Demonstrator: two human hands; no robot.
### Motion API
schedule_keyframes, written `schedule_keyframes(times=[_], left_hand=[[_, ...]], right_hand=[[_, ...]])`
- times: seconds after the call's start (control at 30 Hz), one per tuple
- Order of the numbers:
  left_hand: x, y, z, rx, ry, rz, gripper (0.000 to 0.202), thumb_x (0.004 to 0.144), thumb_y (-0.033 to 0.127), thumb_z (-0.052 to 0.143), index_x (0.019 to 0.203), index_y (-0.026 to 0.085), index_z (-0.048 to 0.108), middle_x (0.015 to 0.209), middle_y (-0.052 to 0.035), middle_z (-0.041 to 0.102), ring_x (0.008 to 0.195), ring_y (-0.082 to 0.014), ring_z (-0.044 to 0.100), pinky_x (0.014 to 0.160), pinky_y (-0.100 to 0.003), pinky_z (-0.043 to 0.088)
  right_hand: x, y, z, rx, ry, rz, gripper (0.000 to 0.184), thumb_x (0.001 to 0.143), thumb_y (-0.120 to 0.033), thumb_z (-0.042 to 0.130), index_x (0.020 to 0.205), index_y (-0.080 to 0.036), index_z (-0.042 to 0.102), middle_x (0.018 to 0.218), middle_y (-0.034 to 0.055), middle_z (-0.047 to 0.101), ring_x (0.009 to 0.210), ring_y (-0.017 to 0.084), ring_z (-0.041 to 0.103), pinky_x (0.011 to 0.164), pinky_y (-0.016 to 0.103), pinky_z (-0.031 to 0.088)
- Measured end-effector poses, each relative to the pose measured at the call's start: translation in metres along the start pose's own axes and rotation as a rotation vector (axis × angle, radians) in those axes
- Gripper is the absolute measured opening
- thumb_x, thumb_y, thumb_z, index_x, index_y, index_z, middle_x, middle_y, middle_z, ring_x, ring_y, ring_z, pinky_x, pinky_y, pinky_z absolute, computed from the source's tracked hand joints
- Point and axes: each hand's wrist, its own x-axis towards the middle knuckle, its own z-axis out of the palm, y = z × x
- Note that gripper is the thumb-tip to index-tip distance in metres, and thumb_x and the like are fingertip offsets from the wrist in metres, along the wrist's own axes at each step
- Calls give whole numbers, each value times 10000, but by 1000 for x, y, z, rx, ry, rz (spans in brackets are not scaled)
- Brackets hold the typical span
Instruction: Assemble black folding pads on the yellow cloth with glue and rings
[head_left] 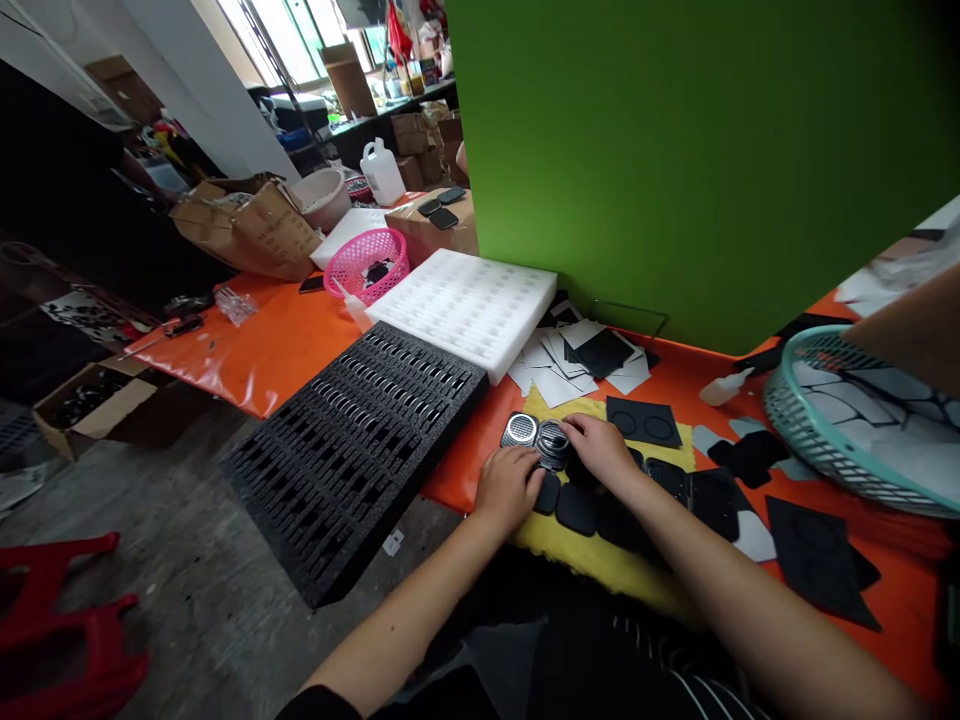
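Low in the middle of the frame, both hands meet over a yellow cloth (600,565) on the orange table (285,345). The left hand (510,487) lies palm down with its fingers curled forward; their tips touch the lower edge of a round black disc (553,443), and a black pad (547,493) peeks out just under them. The right hand (600,447) comes in from the right, fingers bent and closed onto the disc's right side, so the disc sits pinched between the two hands just above centre-bottom. Touching the disc on its left is a silver grille (519,430). More black pads (576,508) lie on the cloth below the hands. Left of them a black slotted tray (352,455) hangs over the table edge, and a white foam tray (465,305) sits behind it. A pink basket (366,262) stands in the upper left, white paper squares (559,375) pile near the green screen (675,150), and a teal basket (825,440) fills the right edge.
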Motion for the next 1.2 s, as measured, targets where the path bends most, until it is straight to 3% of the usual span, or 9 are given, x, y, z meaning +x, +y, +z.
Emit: schedule_keyframes(times=[0.1,0.23,0.4,0.63,0.8,0.9,1.0,1.13,1.2], left_hand=[[-4,2,4,225,-89,118,264,796,282,508,1047,261,584,1118,-32,588,1135,-230,419,1031,-478,190],[-1,3,7,335,-139,114,262,810,298,484,1058,262,560,1097,-34,593,1144,-232,406,1046,-530,87],[5,6,8,365,-147,155,229,824,321,454,1018,255,556,1180,-28,539,1198,-236,347,1043,-545,64],[10,12,8,405,-157,127,313,811,330,483,1115,262,468,1143,-38,567,1216,-245,324,989,-629,-59],[0,25,5,448,-232,114,432,782,382,517,1191,270,436,1289,-60,450,1251,-293,263,981,-650,11],[-10,40,-28,422,-202,190,443,787,396,503,1209,282,438,1323,-47,408,1248,-281,277,1018,-568,131],[-11,43,-93,390,-81,244,300,835,357,430,1104,274,535,1169,-35,542,1099,-195,457,976,-369,315],[-5,10,-190,631,183,-109,274,860,330,364,942,212,597,961,-55,621,918,-186,545,835,-307,403],[-1,-14,-220,759,173,-309,285,853,337,363,929,206,603,952,-54,622,892,-189,554,778,-291,419]], right_hand=[[8,1,4,-101,-45,-33,278,827,-309,392,841,-192,644,836,49,657,791,172,576,671,253,384],[11,1,9,-221,-67,-34,295,835,-310,386,817,-177,649,826,73,645,782,181,560,665,259,362],[11,2,6,-318,-73,-59,347,845,-294,350,811,-156,666,814,105,609,806,200,535,701,278,350],[3,9,-3,-352,-123,-164,309,792,-195,397,948,-231,661,879,63,588,884,198,492,756,282,347],[4,17,-9,-188,-33,-63,320,789,-186,381,954,-210,655,930,57,597,930,190,494,818,283,359],[-3,25,-18,-20,76,-17,327,803,-237,368,1002,-191,624,986,57,599,932,189,518,816,289,385],[-19,33,-24,122,168,26,351,802,-337,384,1038,-189,598,1026,63,601,931,203,544,796,309,413],[-38,40,-26,188,164,120,371,773,-426,428,1032,-227,603,1039,51,618,958,237,556,788,345,430],[-45,38,-27,202,143,148,369,764,-445,437,1015,-239,610,1033,46,625,954,243,563,769,347,442]])
